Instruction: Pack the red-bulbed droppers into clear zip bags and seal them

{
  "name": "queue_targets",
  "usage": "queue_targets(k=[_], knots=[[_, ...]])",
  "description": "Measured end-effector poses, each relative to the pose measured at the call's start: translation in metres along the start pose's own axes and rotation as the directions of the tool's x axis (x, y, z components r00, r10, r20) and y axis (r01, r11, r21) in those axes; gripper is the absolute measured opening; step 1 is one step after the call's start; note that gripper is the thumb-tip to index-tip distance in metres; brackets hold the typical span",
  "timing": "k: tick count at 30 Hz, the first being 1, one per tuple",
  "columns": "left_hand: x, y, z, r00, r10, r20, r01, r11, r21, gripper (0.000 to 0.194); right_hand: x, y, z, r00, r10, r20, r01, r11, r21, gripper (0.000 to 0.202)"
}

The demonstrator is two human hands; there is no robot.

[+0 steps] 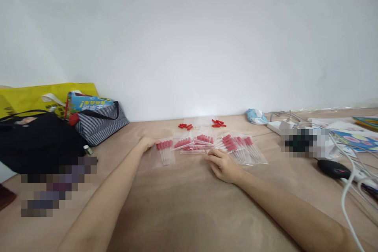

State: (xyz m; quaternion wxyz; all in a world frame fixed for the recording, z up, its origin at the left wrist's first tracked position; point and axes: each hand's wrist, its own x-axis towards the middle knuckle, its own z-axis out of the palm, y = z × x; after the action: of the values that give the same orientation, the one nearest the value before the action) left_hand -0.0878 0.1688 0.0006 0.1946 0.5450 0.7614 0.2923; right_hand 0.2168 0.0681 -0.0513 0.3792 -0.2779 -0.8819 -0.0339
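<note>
Several clear plastic bags holding red-tipped white sticks lie on the wooden table (165, 212). My left hand (147, 143) reaches to the upper left corner of the leftmost bag (165, 153); its fingers are too small to tell whether they grip it. My right hand (221, 163) rests with curled fingers at the near edge of the middle bags, close to the right-hand bag (234, 145). What is under its fingertips is hidden. More filled bags (203, 139) lie between the hands. Loose red pieces (185, 126) form two small groups behind them, beside flat clear bags (197, 122).
At the left are a black bag (38, 141), a striped bag (102, 124), a yellow bag (79, 87) and a small bottle (88, 150). On the right lie a blue-white packet (256, 116), a power strip (274, 127), white cables (348, 189) and a black device (333, 169).
</note>
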Motion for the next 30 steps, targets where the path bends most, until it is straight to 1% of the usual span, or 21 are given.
queue_targets(k=[3,4,8,9,10,11,12,13,14,15,16,18,19,20,22,23,25,27,28,29,30], knots=[[-0.008,0.006,-0.003,0.991,-0.085,0.106,0.091,0.995,-0.049,0.028,0.0,-0.001,-0.001,1.0,0.009,0.0,-0.009,1.0,0.001,0.029],[-0.011,0.007,-0.006,0.987,-0.094,0.132,0.105,0.992,-0.073,0.028,0.0,-0.001,-0.001,1.0,0.012,0.0,-0.012,1.0,-0.003,0.028],[-0.024,0.008,-0.028,0.982,-0.056,0.181,0.095,0.972,-0.214,0.02,0.0,-0.001,-0.001,1.0,0.019,-0.01,-0.019,0.999,-0.039,0.028],[-0.027,0.008,-0.035,0.985,-0.038,0.168,0.081,0.963,-0.257,0.019,0.0,-0.001,-0.001,1.0,0.021,-0.015,-0.022,0.999,-0.046,0.027],[-0.029,0.008,-0.041,0.991,-0.017,0.131,0.057,0.95,-0.307,0.02,-0.001,-0.001,0.0,0.999,0.024,-0.021,-0.025,0.998,-0.05,0.027],[-0.03,0.009,-0.047,0.998,0.011,0.061,0.013,0.929,-0.37,0.021,-0.001,0.0,0.0,0.999,0.028,-0.028,-0.03,0.998,-0.053,0.026],[-0.031,0.012,-0.051,0.998,0.048,-0.038,-0.06,0.897,-0.439,0.022,-0.001,0.0,0.0,0.999,0.033,-0.034,-0.035,0.998,-0.055,0.025],[-0.032,0.015,-0.053,0.983,0.093,-0.155,-0.16,0.851,-0.501,0.022,-0.001,0.0,0.0,0.998,0.038,-0.039,-0.04,0.998,-0.057,0.024],[-0.032,0.02,-0.053,0.951,0.138,-0.278,-0.275,0.793,-0.544,0.022,-0.001,0.0,0.001,0.998,0.044,-0.043,-0.047,0.997,-0.059,0.024],[-0.033,0.026,-0.051,0.902,0.184,-0.39,-0.391,0.731,-0.56,0.021,-0.001,0.0,0.001,0.998,0.051,-0.046,-0.054,0.997,-0.061,0.023],[-0.034,0.032,-0.045,0.85,0.234,-0.472,-0.491,0.679,-0.546,0.02,-0.001,0.0,0.001,0.997,0.058,-0.049,-0.061,0.996,-0.062,0.024],[-0.038,0.046,-0.027,0.742,0.331,-0.583,-0.639,0.611,-0.467,0.018,-0.002,0.001,0.001,0.996,0.071,-0.054,-0.074,0.995,-0.06,0.024],[-0.042,0.052,-0.015,0.69,0.389,-0.611,-0.694,0.595,-0.405,0.017,-0.003,0.001,0.001,0.995,0.077,-0.056,-0.081,0.995,-0.06,0.024],[-0.047,0.057,-0.002,0.65,0.441,-0.619,-0.732,0.582,-0.355,0.014,-0.003,0.002,0.001,0.995,0.084,-0.059,-0.088,0.994,-0.063,0.024],[-0.059,0.062,0.025,0.594,0.559,-0.579,-0.79,0.542,-0.287,0.009,-0.005,0.004,0.002,0.991,0.111,-0.077,-0.117,0.99,-0.078,0.023],[-0.065,0.061,0.038,0.558,0.623,-0.549,-0.822,0.508,-0.259,0.008,-0.006,0.006,0.002,0.986,0.136,-0.099,-0.145,0.986,-0.088,0.023],[-0.078,0.056,0.058,0.467,0.756,-0.46,-0.883,0.432,-0.187,0.009,-0.007,0.008,0.002,0.961,0.214,-0.175,-0.233,0.968,-0.098,0.021],[-0.088,0.047,0.069,0.367,0.854,-0.37,-0.93,0.33,-0.161,0.011,-0.008,0.01,0.001,0.924,0.294,-0.245,-0.321,0.944,-0.077,0.022],[-0.092,0.043,0.072,0.328,0.888,-0.323,-0.943,0.289,-0.162,0.011,-0.008,0.011,0.001,0.913,0.316,-0.259,-0.342,0.938,-0.062,0.026],[-0.096,0.039,0.073,0.295,0.914,-0.277,-0.952,0.256,-0.168,0.012,-0.007,0.011,0.001,0.913,0.316,-0.256,-0.339,0.939,-0.05,0.03],[-0.098,0.035,0.073,0.271,0.934,-0.234,-0.956,0.234,-0.175,0.012,-0.007,0.011,0.0,0.926,0.292,-0.242,-0.311,0.949,-0.045,0.031]])
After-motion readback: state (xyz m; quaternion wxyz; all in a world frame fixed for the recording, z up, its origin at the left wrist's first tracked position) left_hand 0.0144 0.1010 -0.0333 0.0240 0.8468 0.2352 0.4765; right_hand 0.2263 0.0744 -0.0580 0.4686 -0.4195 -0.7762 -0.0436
